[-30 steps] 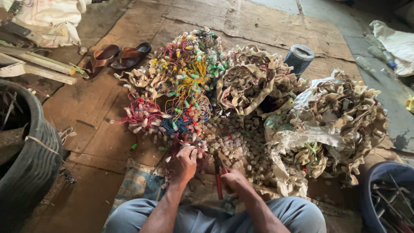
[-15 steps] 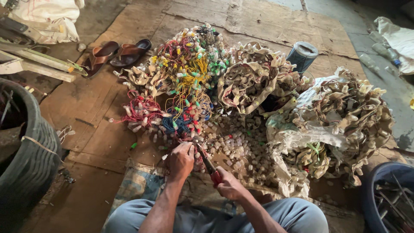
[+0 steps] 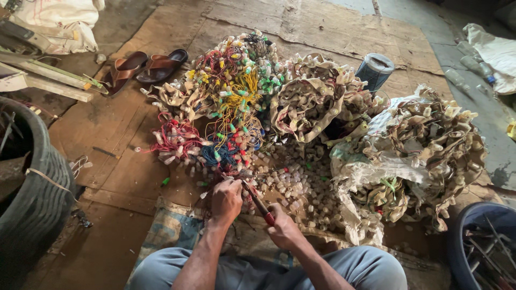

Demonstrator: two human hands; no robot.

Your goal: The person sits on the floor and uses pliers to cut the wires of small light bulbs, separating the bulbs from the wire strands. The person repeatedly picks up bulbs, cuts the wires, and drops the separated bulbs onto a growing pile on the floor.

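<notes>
My left hand [image 3: 226, 200] pinches a bit of thin wire at the near edge of a big heap of coloured wires with small bulb sockets [image 3: 228, 107]. In my right hand [image 3: 285, 231] is a cutting tool with a red handle [image 3: 259, 204], its tip pointing up-left to the spot my left hand holds. Loose pale sockets [image 3: 301, 190] lie scattered on the ground just right of both hands. My knees in grey trousers [image 3: 365, 268] show at the bottom.
Tan bundles of wired sockets [image 3: 430, 139] and a torn sack [image 3: 355, 177] fill the right. A grey roll [image 3: 374, 70] stands behind. Brown sandals [image 3: 142, 67] lie upper left, a black tyre basket [image 3: 32, 204] at left, a blue tub [image 3: 481, 241] lower right.
My right hand has lifted the red-handled tool from pointing down to pointing up-left at the wire. My left hand stayed at the heap's edge.
</notes>
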